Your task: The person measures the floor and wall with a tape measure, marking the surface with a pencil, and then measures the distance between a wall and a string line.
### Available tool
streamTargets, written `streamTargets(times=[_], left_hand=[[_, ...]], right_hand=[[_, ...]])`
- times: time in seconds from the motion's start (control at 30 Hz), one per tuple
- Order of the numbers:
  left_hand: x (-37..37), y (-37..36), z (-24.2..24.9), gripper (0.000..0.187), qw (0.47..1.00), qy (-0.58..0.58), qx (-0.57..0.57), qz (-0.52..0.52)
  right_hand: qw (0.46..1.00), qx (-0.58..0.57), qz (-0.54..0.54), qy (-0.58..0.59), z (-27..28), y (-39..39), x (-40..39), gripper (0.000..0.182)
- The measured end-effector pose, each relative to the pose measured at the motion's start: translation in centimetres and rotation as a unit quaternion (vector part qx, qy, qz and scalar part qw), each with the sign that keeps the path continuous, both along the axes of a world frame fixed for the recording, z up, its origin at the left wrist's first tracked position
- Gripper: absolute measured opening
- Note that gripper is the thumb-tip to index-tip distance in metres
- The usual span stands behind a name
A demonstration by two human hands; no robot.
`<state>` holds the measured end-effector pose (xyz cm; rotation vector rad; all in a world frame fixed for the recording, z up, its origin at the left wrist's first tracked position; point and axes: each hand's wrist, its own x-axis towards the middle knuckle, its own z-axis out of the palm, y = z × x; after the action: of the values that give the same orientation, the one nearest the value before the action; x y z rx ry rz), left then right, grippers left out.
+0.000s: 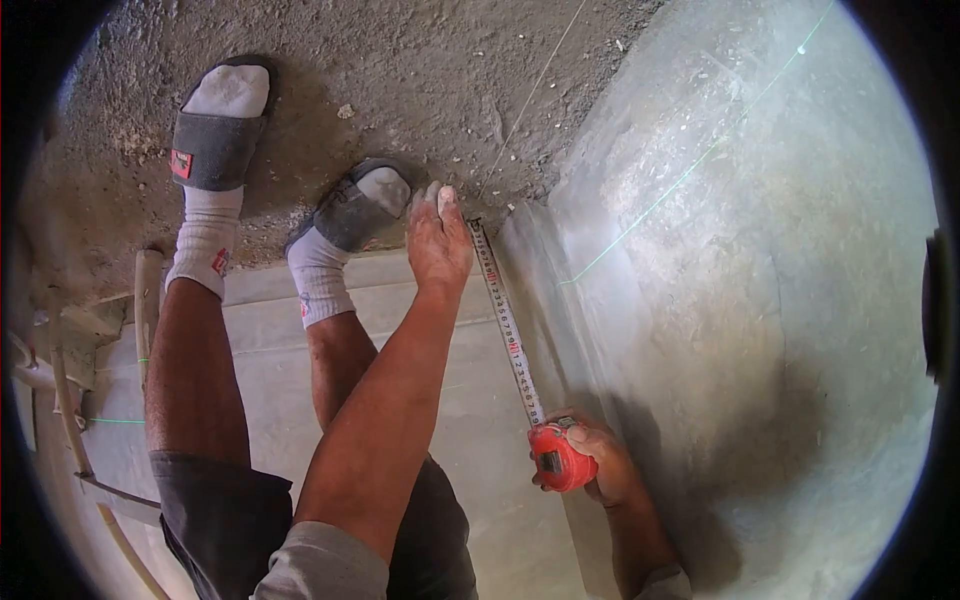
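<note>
My right hand (608, 462) is wrapped around a red tape measure (563, 457) at the lower centre right. Its extended blade (508, 322) runs up and slightly left, beside the foot of the wall. Near the blade's far end is my left hand (438, 242), with dusty fingers stretched out toward the rough ground. The blade's tip lies just right of this hand; I cannot make out whether the fingers touch it.
A smooth grey wall (720, 330) with a green laser line rises on the right. Rough, dusty ground (400, 70) lies at the top. My feet wear dark slide sandals (212, 150) and white socks. Wooden poles (147, 300) stand at the left.
</note>
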<state>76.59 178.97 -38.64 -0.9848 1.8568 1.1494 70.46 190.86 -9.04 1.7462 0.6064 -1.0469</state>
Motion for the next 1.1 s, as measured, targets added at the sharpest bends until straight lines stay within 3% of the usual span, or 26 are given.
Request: streamTargets(times=[0.37,0.63,0.77,0.83,0.87,0.93,0.97,1.03,1.1], left_hand=[[-0.8,0.3,-0.1,0.047,0.997,0.045,-0.020,-0.065],[-0.3,0.5,0.0,0.045,0.995,-0.074,0.042,0.045],[0.2,0.4,0.2,0.048,0.990,-0.077,0.053,0.109],[-0.2,0.4,1.5,0.056,0.917,-0.238,0.104,0.305],[0.1,0.5,2.2,0.056,0.916,-0.238,0.104,0.305],[0.9,0.7,3.7,0.065,0.847,-0.316,0.042,0.424],[0.4,0.3,5.0,0.065,0.847,-0.316,0.041,0.425],[-0.5,-0.5,7.3,0.082,0.785,-0.406,0.161,0.438],[0.7,0.1,7.3,0.082,0.755,-0.425,0.180,0.466]], right_hand=[[1.000,0.003,0.004,0.014,-0.1,-0.1,0.2,0.047],[1.000,0.008,0.006,0.017,0.0,-0.2,0.3,0.046],[1.000,0.009,0.008,0.009,0.0,-0.2,0.3,0.047],[1.000,-0.002,-0.002,0.014,-0.1,-0.1,0.2,0.045],[1.000,-0.002,-0.002,0.014,0.0,-0.2,0.1,0.045],[1.000,0.003,-0.005,0.011,-0.1,-0.2,0.0,0.043],[1.000,0.001,-0.004,0.011,-0.1,-0.2,0.2,0.043],[0.999,0.022,0.015,0.020,0.0,-0.3,0.8,0.043],[0.999,0.016,0.013,0.027,0.0,-0.1,1.0,0.043]])
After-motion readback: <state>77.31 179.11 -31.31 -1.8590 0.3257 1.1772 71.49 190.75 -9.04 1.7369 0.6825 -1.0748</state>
